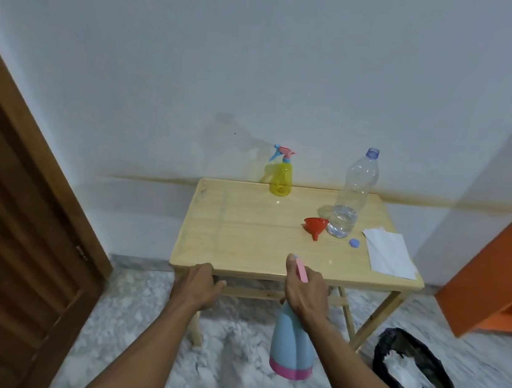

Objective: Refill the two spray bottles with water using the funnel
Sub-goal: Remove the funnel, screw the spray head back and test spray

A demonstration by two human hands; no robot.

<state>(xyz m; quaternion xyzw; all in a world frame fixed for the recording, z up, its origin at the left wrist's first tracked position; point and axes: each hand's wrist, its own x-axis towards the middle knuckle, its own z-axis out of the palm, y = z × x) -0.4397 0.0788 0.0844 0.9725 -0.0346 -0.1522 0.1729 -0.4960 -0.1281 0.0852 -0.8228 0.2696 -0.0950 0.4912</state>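
Note:
My right hand [304, 291] grips the neck and pink spray head of a light blue spray bottle [292, 346] with a pink base, held in the air in front of the wooden table [243, 234]. My left hand [198, 286] rests at the table's front left edge, fingers loosely curled, holding nothing. A yellow spray bottle [281, 176] stands at the table's back edge. A red funnel [315, 227] lies on its side beside a clear water bottle [350, 199], uncapped and holding a little water. Its blue cap [354, 243] lies next to it.
A white paper towel [389, 253] lies on the table's right side. A black-lined bin [416, 374] stands on the marble floor at the right. A wooden door [18, 229] is at the left, an orange shelf [502, 279] at the right, the wall behind.

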